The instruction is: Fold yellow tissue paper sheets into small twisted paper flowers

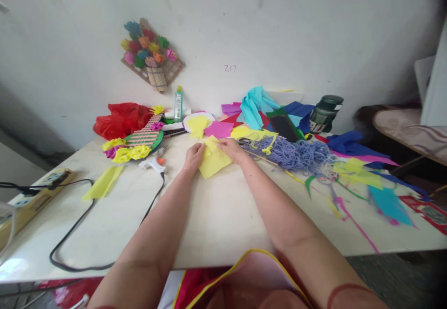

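A folded piece of yellow crepe paper [215, 161] is held between my two hands over the middle of the table. My left hand [194, 157] pinches its left edge, with the thumb on top. At its upper right corner, my right hand [231, 150] grips the paper between thumb and fingers. Just beyond lie a pink paper piece [219, 129] and a white round piece [210, 119] with yellow paper on it. A white glue gun [153, 164] rests left of my left hand. Tangled purple yarn [296, 153] lies to the right of my right hand.
A decorated craft piece [143, 140] with yellow and pink paper flowers sits at left, near a red plastic bag [120, 119]. A black cord [68, 234] loops across the left side by a power strip [38, 197]. A dark jar [326, 113] stands back right.
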Demonstrator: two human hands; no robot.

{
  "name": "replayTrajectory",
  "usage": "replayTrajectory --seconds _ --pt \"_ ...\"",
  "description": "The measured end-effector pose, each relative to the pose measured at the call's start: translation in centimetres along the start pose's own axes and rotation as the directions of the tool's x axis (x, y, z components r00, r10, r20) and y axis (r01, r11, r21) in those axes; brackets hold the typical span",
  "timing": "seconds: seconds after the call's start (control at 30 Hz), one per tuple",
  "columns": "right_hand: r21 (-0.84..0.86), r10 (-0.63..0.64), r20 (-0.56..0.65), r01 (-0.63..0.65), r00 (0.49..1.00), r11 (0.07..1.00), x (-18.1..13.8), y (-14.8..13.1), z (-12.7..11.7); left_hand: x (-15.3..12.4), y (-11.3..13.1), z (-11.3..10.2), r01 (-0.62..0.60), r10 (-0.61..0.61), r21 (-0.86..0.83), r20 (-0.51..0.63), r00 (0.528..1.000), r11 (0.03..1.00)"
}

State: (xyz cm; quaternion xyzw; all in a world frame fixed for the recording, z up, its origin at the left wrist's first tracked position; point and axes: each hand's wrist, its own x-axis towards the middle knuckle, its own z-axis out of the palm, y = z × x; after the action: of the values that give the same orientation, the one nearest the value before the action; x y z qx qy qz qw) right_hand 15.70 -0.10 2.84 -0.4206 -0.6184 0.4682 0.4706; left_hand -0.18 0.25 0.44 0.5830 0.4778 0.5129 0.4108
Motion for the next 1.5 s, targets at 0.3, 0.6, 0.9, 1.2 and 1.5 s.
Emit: replayTrajectory --seconds 0.3,0.6,0.9,1.2,1.5 --pt "-0.072 -0.109 -0.018 0.108 0.994 0.992 0.0 -0.3 -0.2 -0.3 0.3 0.0 0.026 -0.025 -0.073 0.024 0.999 0.997" --pt "-0.168 -0.066 0.008 0.066 0.998 0.983 -0.4 -1.0 -0.1 -0.4 0.4 -0.1 0.028 -0.024 -0.131 0.033 0.999 0.991" --pt "-0.297 -0.096 0.047 0.105 0.994 0.949 -0.2 -0.6 -0.2 -0.3 0.2 -0.2 0.056 -0.048 -0.155 0.055 0.997 0.986" --pt "-0.335 -0.129 0.072 0.146 0.989 0.931 -0.1 -0.6 0.0 -0.3 0.1 -0.4 0.04 -0.028 -0.17 0.071 0.997 0.985" --pt "-0.352 -0.152 0.073 0.168 0.986 0.921 0.1 -0.4 0.1 -0.4 0.2 -0.3 -0.011 0.025 -0.192 0.068 0.997 0.981"
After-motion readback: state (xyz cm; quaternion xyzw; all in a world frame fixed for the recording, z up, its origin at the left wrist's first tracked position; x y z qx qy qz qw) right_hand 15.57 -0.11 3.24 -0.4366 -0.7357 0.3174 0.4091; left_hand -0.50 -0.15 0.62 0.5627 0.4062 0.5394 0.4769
